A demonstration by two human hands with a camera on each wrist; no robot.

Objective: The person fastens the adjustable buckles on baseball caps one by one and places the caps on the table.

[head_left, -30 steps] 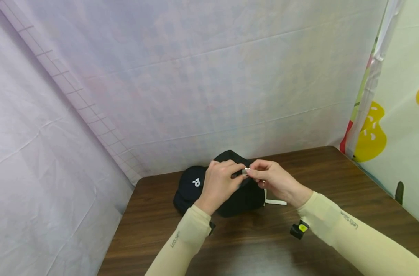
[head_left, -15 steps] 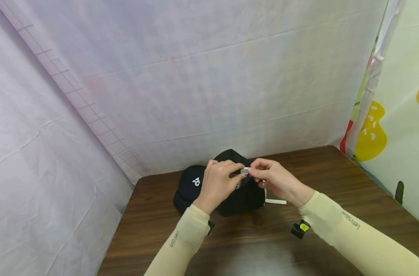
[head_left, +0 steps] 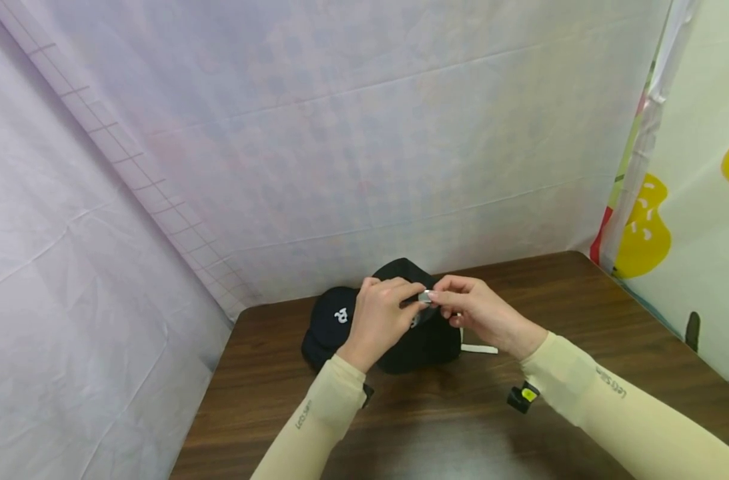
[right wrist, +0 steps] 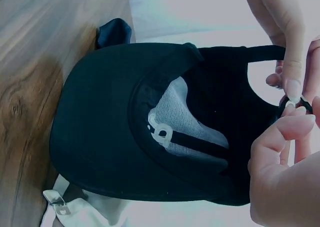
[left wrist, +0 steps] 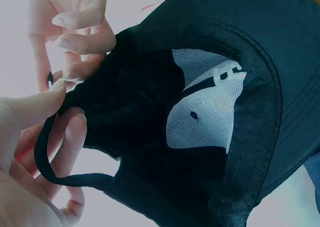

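Observation:
Both hands work at the back strap of a black baseball cap (right wrist: 100, 112), held up with its lined inside facing the wrist cameras. My left hand (head_left: 377, 323) pinches the black strap (left wrist: 44, 159), which bends in a loop past its fingers in the left wrist view. Between the fingertips of both hands sits a small silvery buckle (head_left: 425, 297). My right hand (head_left: 490, 313) pinches at the buckle from the other side, thumb and index finger together. Fingers hide most of the buckle in the wrist views. Through the cap's opening, white mesh lining (left wrist: 200, 122) shows.
A dark navy cap (head_left: 325, 327) with a white letter lies on the brown wooden table (head_left: 262, 393), left of the held cap. A white strap (head_left: 481, 349) pokes out on the right. White cloth (head_left: 364, 167) hangs behind the table.
Both hands stay nearly in place at the strap. The buckle has turned a little between the fingertips, with more of its silvery face showing than a second ago.

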